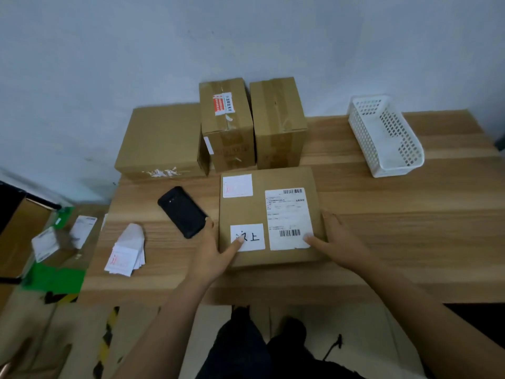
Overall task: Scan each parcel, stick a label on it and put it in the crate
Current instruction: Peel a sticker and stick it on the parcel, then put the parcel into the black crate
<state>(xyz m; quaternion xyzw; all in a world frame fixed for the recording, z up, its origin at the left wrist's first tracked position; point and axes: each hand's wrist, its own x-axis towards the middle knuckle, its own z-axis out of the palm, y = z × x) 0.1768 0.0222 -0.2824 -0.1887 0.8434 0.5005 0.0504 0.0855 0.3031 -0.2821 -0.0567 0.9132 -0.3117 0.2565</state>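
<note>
A flat cardboard parcel [284, 258] lies on the wooden table [410, 214] in front of me. It carries a shipping label with barcodes [288, 212], a small white sticker [237, 185] at its far left corner and a white handwritten label [252, 237] at its near left. My left hand [216, 248] holds the parcel's left edge, thumb pressing on the handwritten label. My right hand [337, 239] holds the right edge, thumb on the shipping label's lower corner. A black handheld scanner [182, 212] lies just left of the parcel. A white perforated crate [385, 135] stands at the back right.
Three more cardboard boxes stand along the wall: a low wide one [161, 140] and two taller ones [228, 124] [277, 121]. A stack of white labels [127, 253] lies at the table's left edge. Boxes and papers [46, 242] sit on the floor to the left.
</note>
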